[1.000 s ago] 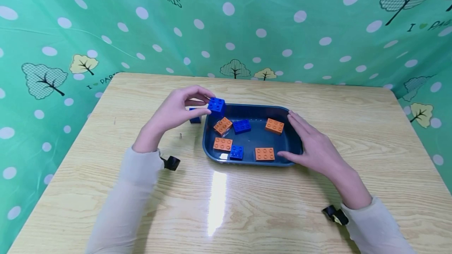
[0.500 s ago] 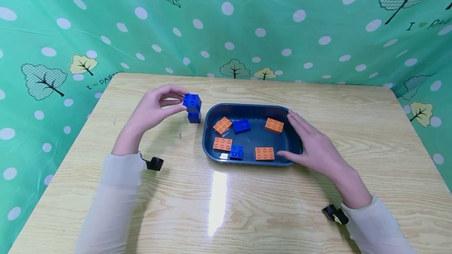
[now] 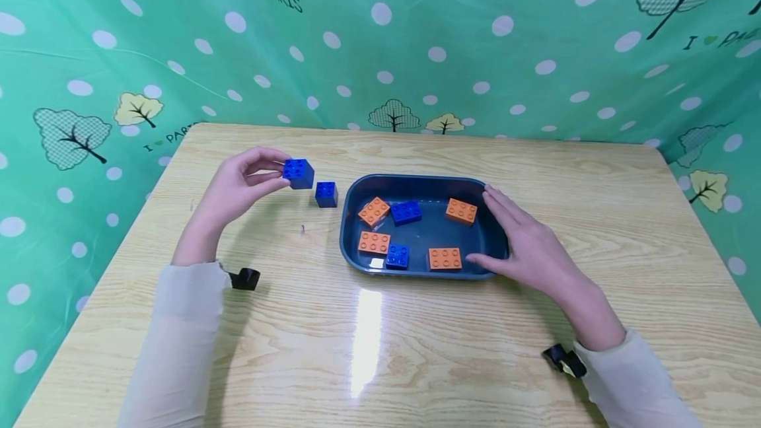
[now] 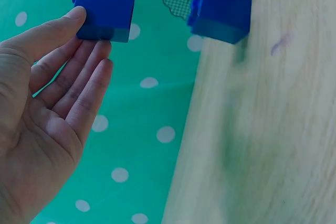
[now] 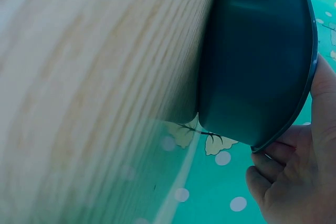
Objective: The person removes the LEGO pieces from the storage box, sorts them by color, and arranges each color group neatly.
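My left hand [image 3: 238, 183] pinches a blue toy building brick [image 3: 298, 174] between thumb and fingertips, raised over the table left of the tray. Close to its right, a second blue brick [image 3: 326, 195] stands on the wooden table, studs up. Both show large in the left wrist view, the held brick [image 4: 106, 11] at the fingertips. At its right end, my right hand [image 3: 535, 249] holds the dark blue tray [image 3: 416, 177], thumb over the front corner and fingers at the back corner. In the right wrist view the fingers partly disappear behind the rim.
Inside the tray lie several orange bricks [image 3: 444, 258], a long blue brick [image 3: 407, 213] and a small blue brick [image 3: 398, 256]. The wooden table [image 3: 452, 349] ends at a green dotted cloth [image 3: 505, 71] behind and at the sides.
My left hand has carried the blue brick leftward from the tray's back left corner, past the standing blue brick. My right hand and the tray stay in place.
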### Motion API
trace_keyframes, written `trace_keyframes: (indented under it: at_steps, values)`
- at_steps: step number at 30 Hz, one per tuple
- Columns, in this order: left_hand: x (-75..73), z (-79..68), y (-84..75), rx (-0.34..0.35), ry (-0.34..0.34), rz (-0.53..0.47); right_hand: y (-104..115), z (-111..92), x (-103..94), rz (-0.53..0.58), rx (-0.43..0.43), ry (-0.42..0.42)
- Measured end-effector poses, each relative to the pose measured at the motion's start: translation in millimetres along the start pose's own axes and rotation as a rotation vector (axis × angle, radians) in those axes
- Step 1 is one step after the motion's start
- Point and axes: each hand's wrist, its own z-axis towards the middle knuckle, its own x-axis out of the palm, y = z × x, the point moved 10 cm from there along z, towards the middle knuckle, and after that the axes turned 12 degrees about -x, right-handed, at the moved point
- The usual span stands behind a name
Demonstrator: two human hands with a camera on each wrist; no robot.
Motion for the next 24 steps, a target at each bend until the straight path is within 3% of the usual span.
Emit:
trace_keyframes:
  at_steps: [15, 24]
  values:
    - [0.5, 8.6, 32.3, -0.086, 0.001, 0.039, -0.2, -0.6, 0.1, -0.002, 0.004, 0.009]
    - [7.1, 13.3, 45.4, -0.122, 0.043, 0.055, -0.7, -0.2, 0.9, 0.006, 0.006, 0.009]
